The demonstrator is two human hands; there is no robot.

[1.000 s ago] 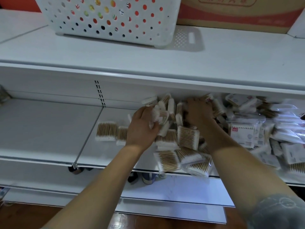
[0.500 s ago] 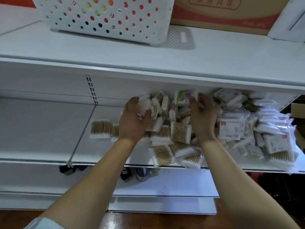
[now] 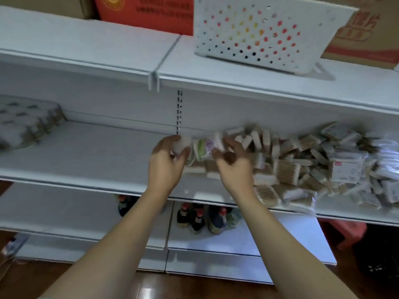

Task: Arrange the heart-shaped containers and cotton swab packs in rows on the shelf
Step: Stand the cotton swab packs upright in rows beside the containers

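A loose heap of cotton swab packs (image 3: 289,167) covers the right part of the middle shelf (image 3: 86,156). My left hand (image 3: 166,162) grips a small white pack (image 3: 181,145) at the heap's left end. My right hand (image 3: 233,167) pinches a container with a green and purple label (image 3: 205,147), lifted a little above the shelf between both hands. Flat swab packs (image 3: 195,169) lie under my hands. The picture is blurred, so the container's shape is unclear.
A white perforated basket (image 3: 259,33) and cardboard boxes (image 3: 146,11) stand on the top shelf. Grey packaged goods (image 3: 23,119) sit at the middle shelf's far left. Bottles (image 3: 200,216) stand on the lower shelf, and a red stool (image 3: 345,231) is at the lower right.
The view has swung left. Both hands have come out of the heap and moved left, the right one now holding a green-labelled container and the left one a white pack.
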